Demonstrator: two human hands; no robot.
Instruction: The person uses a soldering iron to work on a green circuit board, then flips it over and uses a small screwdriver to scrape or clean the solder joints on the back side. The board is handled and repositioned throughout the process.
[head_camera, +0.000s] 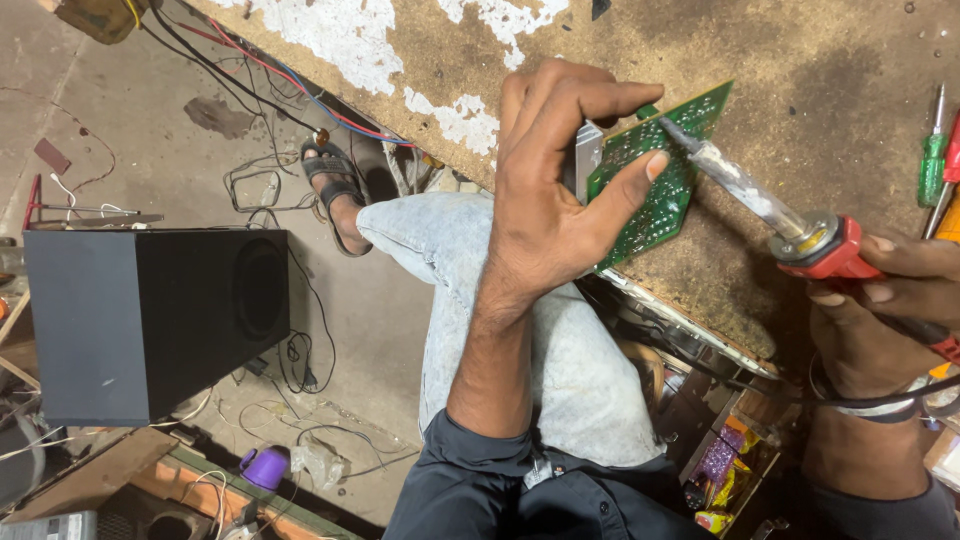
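Observation:
My left hand (550, 190) grips a green circuit board (660, 175) by its edge, thumb pressed on the soldered face, and holds it tilted over the worn wooden workbench (800, 60). A metal part on the board's back shows behind my fingers. My right hand (890, 300) holds a soldering iron (790, 225) by its red handle. The iron's metal tip touches the board near its top edge.
Screwdrivers (935, 150) lie at the bench's right edge. A black speaker box (150, 320) stands on the floor at left, among loose wires (300, 350). My knee in light jeans (470, 290) and a sandalled foot (335, 185) are below the bench. A purple cap (265, 467) lies low left.

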